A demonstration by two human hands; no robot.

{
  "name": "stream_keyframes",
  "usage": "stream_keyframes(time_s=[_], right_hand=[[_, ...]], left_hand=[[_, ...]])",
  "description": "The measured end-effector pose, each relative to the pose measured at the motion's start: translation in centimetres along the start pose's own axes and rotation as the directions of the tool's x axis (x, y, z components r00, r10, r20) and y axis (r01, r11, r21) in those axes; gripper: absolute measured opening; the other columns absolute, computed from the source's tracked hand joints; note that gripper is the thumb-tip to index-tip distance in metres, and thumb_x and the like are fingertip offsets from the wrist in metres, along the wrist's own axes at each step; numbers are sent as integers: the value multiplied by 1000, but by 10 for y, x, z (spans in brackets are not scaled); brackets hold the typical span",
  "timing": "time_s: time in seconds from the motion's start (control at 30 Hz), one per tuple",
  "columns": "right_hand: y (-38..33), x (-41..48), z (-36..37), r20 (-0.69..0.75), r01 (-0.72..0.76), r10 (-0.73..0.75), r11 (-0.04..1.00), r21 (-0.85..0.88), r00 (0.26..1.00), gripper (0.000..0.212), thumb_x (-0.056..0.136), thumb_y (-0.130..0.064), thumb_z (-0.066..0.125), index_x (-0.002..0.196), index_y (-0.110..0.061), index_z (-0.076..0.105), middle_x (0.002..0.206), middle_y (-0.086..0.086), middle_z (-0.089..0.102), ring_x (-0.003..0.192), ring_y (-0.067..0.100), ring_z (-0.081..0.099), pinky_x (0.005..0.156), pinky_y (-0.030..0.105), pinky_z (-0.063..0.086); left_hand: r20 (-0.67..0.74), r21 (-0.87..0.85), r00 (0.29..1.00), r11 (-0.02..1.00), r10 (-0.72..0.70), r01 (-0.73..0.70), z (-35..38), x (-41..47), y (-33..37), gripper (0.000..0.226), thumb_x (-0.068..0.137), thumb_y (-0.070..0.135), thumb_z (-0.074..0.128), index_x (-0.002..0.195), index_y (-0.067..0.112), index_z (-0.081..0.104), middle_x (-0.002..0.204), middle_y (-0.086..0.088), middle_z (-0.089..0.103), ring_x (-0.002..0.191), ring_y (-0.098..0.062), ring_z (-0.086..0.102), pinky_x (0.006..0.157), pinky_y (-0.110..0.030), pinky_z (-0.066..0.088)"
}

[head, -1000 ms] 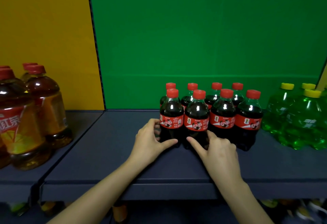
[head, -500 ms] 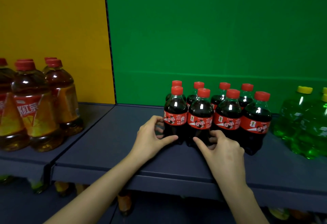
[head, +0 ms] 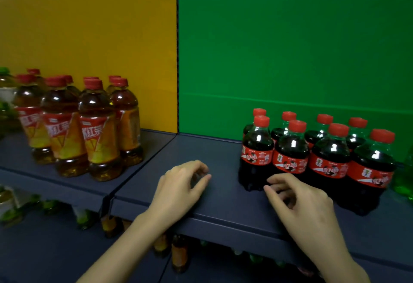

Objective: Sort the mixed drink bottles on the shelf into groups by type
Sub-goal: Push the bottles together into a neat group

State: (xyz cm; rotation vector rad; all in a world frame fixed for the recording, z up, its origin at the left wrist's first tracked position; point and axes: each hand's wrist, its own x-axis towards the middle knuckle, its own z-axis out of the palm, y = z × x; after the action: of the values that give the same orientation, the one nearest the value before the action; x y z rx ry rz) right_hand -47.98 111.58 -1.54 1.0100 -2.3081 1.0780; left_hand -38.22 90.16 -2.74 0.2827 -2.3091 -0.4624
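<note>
On the shelf, my left hand and right hand are loosely curled, gripping nothing. The cola bottles seem grouped; next I seek strays.

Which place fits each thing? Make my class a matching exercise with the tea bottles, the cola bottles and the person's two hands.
Things:
1. tea bottles
2. cola bottles
3. left hand
4. right hand

Places:
A. before the green panel
B. over bare shelf, apart from all bottles
C. before the yellow panel
D. at the foot of the nearest cola bottles

Pairs: 1-C, 2-A, 3-B, 4-D
</note>
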Motion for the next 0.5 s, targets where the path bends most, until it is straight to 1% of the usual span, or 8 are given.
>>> stream_keyframes(time_s=[0.1,0.2,0.23,0.33,0.43,0.5], right_hand=[[-20,4,20,59,64,-69,995,77,996,11,78,-27,67,85,-35,62,67,-22,62,75,-4,61,64,16,48],[-43,7,46,121,78,-103,978,194,987,13,79,-23,68,82,-35,63,82,-26,64,75,-1,62,63,10,45],[-51,8,55,140,77,-111,971,229,984,14,79,-22,68,80,-35,63,84,-28,63,74,0,62,62,8,44],[-81,10,84,185,75,-130,957,279,974,14,79,-22,69,78,-36,64,79,-22,66,72,2,62,60,9,43],[-115,12,113,195,61,-123,953,296,973,13,79,-24,69,77,-36,64,73,-14,68,71,4,62,59,10,43],[-140,14,131,193,46,-110,949,311,975,12,80,-24,68,78,-35,64,74,-12,68,72,4,62,59,10,42]], left_hand=[[-86,57,996,998,-2,7,-34,-17,-25,29,83,51,40,89,30,60,80,16,61,73,-7,61,63,-37,52],[-156,88,987,995,-34,49,-68,-36,-56,31,83,53,40,89,31,61,81,17,62,71,-5,61,59,-36,52],[-180,89,982,994,-48,65,-80,-42,-67,31,83,53,40,88,32,62,81,17,63,72,-5,61,59,-36,52],[-241,73,967,992,-84,105,-115,-57,-103,27,83,53,46,86,33,63,82,20,64,75,-4,62,57,-36,53],[-257,60,961,991,-99,118,-147,-66,-139,17,85,47,56,83,32,63,80,21,64,73,-1,61,57,-34,53],[-240,55,966,993,-91,107,-168,-69,-161,20,83,50,52,82,33,62,80,22,63,72,1,60,57,-32,53]])
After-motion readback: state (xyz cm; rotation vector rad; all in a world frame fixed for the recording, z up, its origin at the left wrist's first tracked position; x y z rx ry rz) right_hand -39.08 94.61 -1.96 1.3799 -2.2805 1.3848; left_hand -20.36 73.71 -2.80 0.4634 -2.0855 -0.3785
